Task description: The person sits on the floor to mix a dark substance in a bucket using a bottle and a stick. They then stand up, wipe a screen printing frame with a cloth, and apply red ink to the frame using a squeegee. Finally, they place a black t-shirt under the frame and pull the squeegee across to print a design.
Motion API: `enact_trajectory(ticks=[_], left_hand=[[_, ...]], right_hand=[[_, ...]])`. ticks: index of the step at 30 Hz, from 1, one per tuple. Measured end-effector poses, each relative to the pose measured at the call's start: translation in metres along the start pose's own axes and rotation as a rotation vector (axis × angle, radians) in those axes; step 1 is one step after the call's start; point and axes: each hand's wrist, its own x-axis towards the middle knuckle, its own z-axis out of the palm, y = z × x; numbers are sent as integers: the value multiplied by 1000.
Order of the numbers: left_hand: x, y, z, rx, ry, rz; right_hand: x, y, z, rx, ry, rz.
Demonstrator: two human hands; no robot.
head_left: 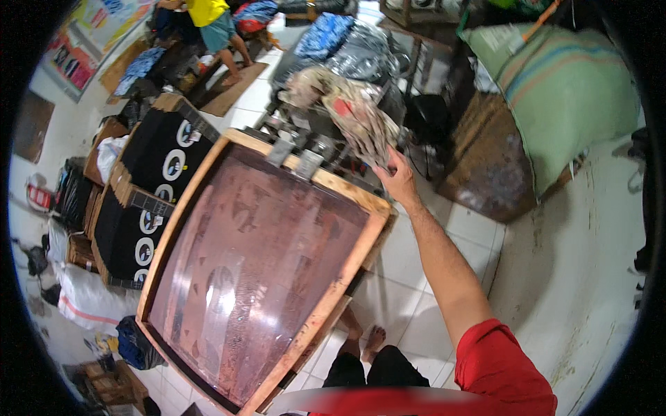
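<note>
Right hand (399,180) appears to pinch the stained cloth (359,123) by its edge, left hand unseen; pulling sideways could snag loose folds on the metal hinges (307,164).

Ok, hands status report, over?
Right hand at near end of stained cloth, grip unclear. Left hand out of view. Wood-framed panel alongside, not blocking.

Your view bright, white glare pooled on the framed translucent panel (260,249), glints along the grey plastic wrapping (366,57), your right hand (401,180) fairly sharp, soft shadow on the pale wall (576,277), a blurred band (395,401) low down, edges bowing toward your black rim.
</note>
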Motion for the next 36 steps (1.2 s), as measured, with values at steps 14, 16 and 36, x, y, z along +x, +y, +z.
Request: enact_trajectory(ticks=[14,16,36], left_hand=[[47,-68,-53,-477,806,-325],[50,-68,-63,-525,781,-380],[45,-84,-87,-897,534,-314]], right_hand=[[266,-182,-49,1025,-6,136],[277,-253,-63,1210,-12,6],[69,-377,26,1117,-692,189]])
